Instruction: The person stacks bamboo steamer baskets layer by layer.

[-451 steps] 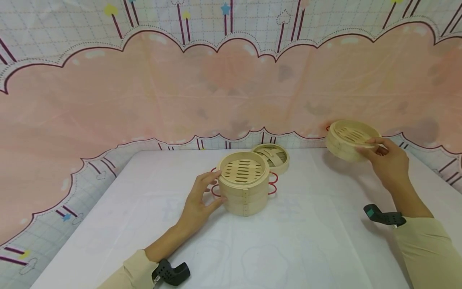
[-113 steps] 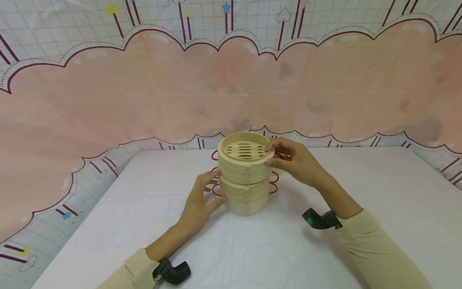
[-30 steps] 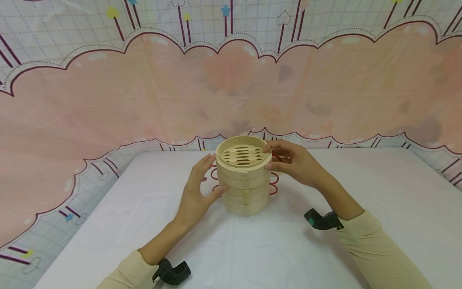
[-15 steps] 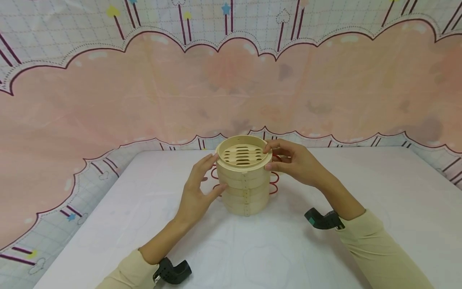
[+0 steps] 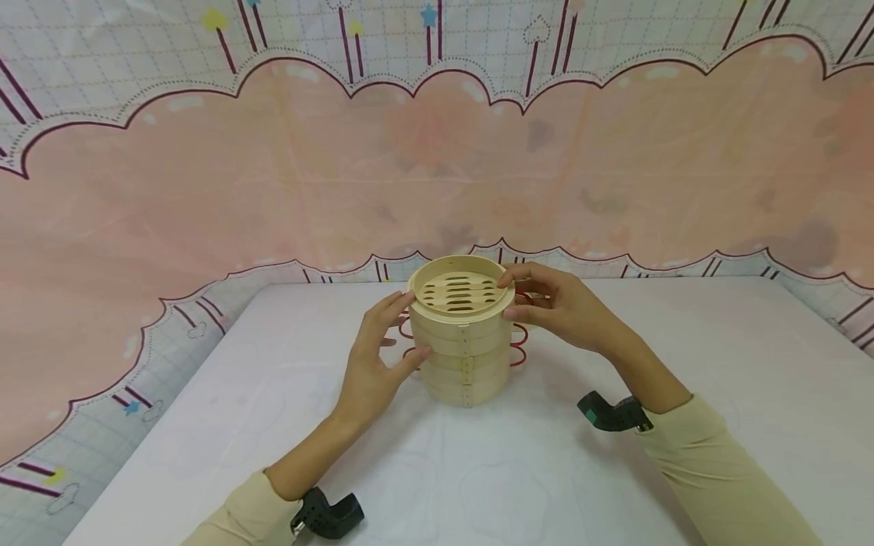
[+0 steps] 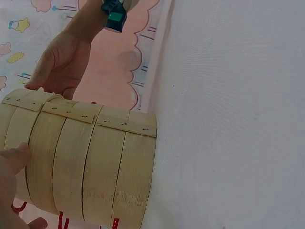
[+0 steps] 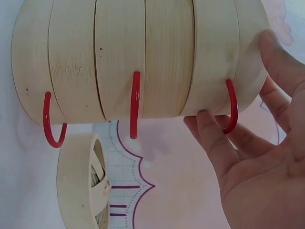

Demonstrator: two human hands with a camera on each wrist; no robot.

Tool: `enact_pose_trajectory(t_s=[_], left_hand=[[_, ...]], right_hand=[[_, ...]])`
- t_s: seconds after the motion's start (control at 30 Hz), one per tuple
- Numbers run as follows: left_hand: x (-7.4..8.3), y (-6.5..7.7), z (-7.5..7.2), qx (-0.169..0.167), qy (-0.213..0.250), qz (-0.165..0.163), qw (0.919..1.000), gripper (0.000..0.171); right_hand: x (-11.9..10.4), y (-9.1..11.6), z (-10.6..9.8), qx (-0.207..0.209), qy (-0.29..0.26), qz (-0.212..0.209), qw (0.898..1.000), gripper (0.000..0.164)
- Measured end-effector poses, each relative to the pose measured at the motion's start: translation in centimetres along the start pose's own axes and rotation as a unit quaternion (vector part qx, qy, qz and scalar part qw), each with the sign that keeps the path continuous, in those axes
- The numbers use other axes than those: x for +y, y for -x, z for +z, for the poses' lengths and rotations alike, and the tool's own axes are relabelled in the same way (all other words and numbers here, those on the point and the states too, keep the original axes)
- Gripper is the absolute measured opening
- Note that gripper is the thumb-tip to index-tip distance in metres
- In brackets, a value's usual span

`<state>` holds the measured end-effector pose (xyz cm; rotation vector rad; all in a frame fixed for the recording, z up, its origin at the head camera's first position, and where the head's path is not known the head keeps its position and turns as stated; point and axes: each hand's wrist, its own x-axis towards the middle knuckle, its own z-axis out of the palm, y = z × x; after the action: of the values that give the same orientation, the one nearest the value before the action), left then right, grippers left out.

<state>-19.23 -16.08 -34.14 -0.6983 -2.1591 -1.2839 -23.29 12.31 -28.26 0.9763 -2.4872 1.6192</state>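
Observation:
A bamboo steamer [image 5: 466, 353] of three stacked baskets stands upright on the table, slotted floor showing in the top basket [image 5: 460, 292]. Red loop handles [image 5: 519, 345] stick out at its sides. My left hand [image 5: 372, 360] holds the stack's left side, fingertips near the upper rim and thumb across the front. At the right, my right hand [image 5: 556, 303] grips the top basket, its thumb outside and a fingertip over the rim. In the right wrist view, those fingers sit round a red handle [image 7: 232, 107]. The baskets appear seated on one another, without visible gaps.
A round bamboo lid with a woven strip [image 7: 76, 181] lies behind the stack in the right wrist view; the stack mostly hides it from the head view. White cloth covers the table [image 5: 437, 485]. A patterned curtain [image 5: 341, 174] hangs at the back.
My right hand brought the third basket from the right onto the stack; it then settled lower, level. My left hand shifted upward along the side. Over the last second, almost nothing moved.

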Motion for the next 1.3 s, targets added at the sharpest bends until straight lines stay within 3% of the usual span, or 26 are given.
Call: enact_pose_trajectory(t_s=[0.5,0.87,1.3], left_hand=[[0.3,0.1,0.2,0.002,0.032,-0.014,0.9994,0.071],[-0.1,0.0,0.3,0.006,0.043,0.017,0.9989,0.070],[-0.8,0.0,0.3,0.002,0.019,0.031,0.9993,0.079]], right_hand=[[0.0,-0.1,0.4,0.024,0.003,0.016,1.000,0.034],[0.3,-0.2,0.4,0.026,0.000,-0.002,1.000,0.034],[0.7,-0.4,0.6,0.028,-0.005,-0.014,0.999,0.033]])
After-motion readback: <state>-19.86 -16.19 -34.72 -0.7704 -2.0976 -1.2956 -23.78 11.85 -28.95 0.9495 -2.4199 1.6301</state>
